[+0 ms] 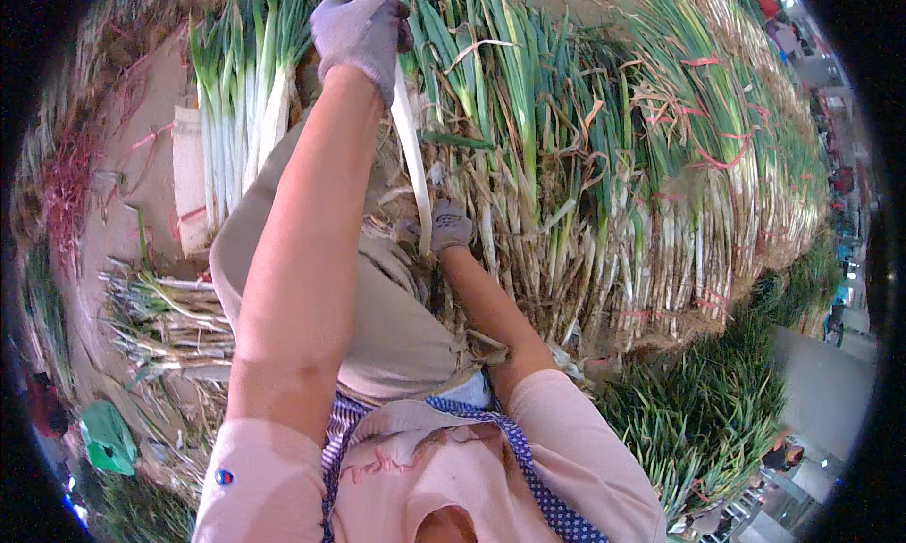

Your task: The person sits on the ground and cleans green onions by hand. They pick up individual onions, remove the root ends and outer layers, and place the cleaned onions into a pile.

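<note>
My left hand (361, 37), in a light purple-grey knit glove, is raised at the top of the view and closed around the green leaves of a large green onion. The onion's long white shank (410, 139) hangs down from it towards my lap. At its lower end is my gloved right hand (451, 224), low beside the heap of unpeeled green onions (524, 210). The shank overlaps this hand's fingers, so their grip cannot be told. To the left, clean white-stemmed green onions (230, 132) lie side by side, leaves away from me.
Tied onion bundles (708, 210) with pink strips fill the right. A cardboard piece (190, 182) lies by the clean onions. Pink strips (71, 189), another onion pile (177, 323) and a green plastic bag (107, 438) are at left. A person (782, 454) is far off at lower right.
</note>
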Tool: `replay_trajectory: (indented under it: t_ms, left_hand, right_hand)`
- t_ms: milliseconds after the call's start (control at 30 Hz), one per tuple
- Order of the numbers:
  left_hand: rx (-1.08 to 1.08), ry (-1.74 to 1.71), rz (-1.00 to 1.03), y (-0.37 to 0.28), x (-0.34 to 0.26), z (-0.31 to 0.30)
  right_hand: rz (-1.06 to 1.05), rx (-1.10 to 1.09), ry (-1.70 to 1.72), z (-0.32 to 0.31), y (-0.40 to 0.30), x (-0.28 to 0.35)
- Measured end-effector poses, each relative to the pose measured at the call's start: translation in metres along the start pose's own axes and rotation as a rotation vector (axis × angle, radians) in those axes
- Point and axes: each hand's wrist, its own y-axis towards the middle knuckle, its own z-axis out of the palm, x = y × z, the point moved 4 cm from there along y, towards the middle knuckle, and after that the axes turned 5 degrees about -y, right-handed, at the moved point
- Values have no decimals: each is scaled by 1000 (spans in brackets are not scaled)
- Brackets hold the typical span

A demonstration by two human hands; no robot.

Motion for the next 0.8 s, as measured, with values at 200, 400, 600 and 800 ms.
replay_trajectory:
  t_ms: [200,400,600,800]
  left_hand:
    - [-103,-88,-47,29,6,-33]
    - [-78,-157,-6,30,11,-34]
    - [23,211,-382,14,35,-21]
    - [342,109,-806,-48,57,20]
  right_hand:
    - [69,-225,-11,42,34,-4]
    - [247,138,753,-37,15,-66]
    - [-97,-251,659,-255,-141,-164]
    - [214,-189,918,-269,-291,-163]
